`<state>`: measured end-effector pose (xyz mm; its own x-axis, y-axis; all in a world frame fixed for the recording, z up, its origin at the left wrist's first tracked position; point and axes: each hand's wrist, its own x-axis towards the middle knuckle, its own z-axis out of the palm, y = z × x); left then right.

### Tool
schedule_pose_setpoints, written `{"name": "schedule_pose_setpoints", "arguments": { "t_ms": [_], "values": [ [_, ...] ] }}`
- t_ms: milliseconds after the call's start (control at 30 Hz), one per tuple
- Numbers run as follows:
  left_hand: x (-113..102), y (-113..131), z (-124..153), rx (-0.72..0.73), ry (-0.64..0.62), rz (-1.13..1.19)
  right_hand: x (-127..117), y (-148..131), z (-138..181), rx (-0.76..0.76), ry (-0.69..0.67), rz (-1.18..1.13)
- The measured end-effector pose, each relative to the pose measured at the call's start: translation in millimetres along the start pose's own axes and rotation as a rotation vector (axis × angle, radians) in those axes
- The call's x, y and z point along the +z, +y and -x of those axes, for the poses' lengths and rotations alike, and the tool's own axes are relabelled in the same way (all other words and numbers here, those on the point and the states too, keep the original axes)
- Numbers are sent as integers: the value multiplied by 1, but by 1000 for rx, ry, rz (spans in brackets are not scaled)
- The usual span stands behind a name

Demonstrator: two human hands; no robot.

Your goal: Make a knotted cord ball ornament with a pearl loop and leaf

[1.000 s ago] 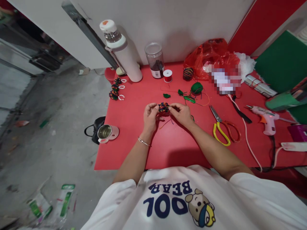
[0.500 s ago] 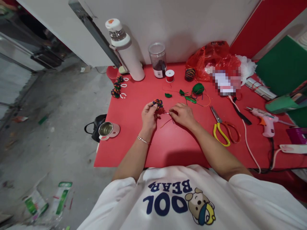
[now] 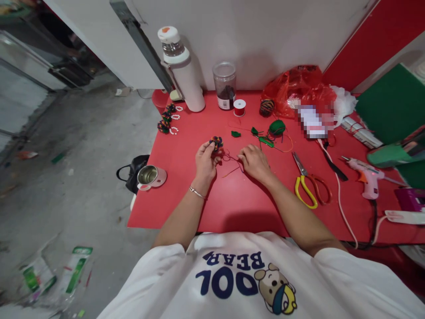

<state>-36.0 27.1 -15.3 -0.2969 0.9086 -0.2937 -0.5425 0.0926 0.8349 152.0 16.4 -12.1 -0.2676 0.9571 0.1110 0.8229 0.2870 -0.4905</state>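
My left hand (image 3: 205, 160) is closed around a small multicoloured yarn ball (image 3: 216, 142), held a little above the red table (image 3: 232, 199). My right hand (image 3: 253, 161) rests just to the right of it, fingers pinched on a thin thread (image 3: 230, 157) that runs from the ball. Loose thread ends lie on the table between the two hands.
Yellow and orange scissors (image 3: 308, 186), a pink glue gun (image 3: 365, 175), a green yarn ball (image 3: 277, 127), a red thread spool (image 3: 239, 107), a jar (image 3: 225, 85) and a white bottle (image 3: 182, 71) stand around. Finished yarn balls with pearl rings (image 3: 168, 119) lie far left. A metal cup (image 3: 148, 176) sits at the left edge.
My hands have come apart: the left keeps the yarn ball and lifts it slightly left, while the right has drawn away to the right, pulling the thread.
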Motion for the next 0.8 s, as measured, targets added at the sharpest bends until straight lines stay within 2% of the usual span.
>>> {"name": "schedule_pose_setpoints", "arguments": {
  "t_ms": [100, 233, 367, 500, 633, 800],
  "values": [
    [-1, 3, -1, -34, 19, 56, 4, 6, -4, -17, 66, -154],
    [-1, 6, -4, -113, 25, 118, 11, 12, -7, 32, 186, -492],
    [-1, 9, -4, -217, -6, 166, 15, 13, -12, 135, 290, -862],
    [1, 15, -1, -259, -31, 204, 13, 13, -16, 249, 371, -1090],
    [4, 21, 3, -318, -68, 221, 9, 13, -19, 378, 338, -1386],
    [5, 22, 6, -383, -129, 223, 1, 11, -19, 504, 218, -1655]
  ]
}}
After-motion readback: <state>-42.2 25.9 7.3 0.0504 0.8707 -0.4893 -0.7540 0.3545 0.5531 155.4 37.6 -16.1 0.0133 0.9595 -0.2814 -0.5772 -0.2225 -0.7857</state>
